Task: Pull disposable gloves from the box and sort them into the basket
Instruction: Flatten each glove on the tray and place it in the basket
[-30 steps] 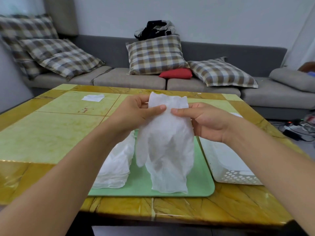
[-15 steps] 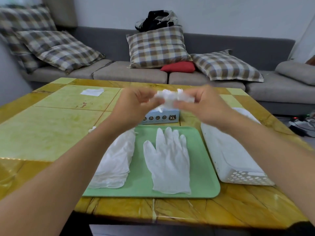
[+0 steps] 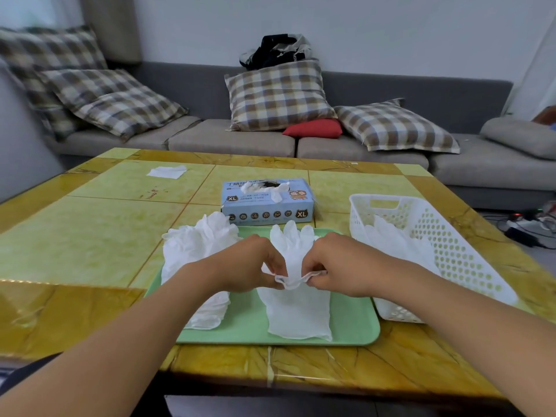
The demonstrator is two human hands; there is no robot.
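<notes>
Head view: at mid-frame the left hand [image 3: 252, 266] and right hand [image 3: 334, 267] pinch a white glove [image 3: 296, 308] over the green tray [image 3: 352, 326]. Some gloves lie in the basket [image 3: 451, 254] at right. Farther back, the box [image 3: 267, 203] holds more, so sorting isn't finished.

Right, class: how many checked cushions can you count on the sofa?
4. Two overlap at the sofa's left end, one behind the other. One stands upright in the middle. One leans right of the red cushion. Others may lie out of view.
</notes>
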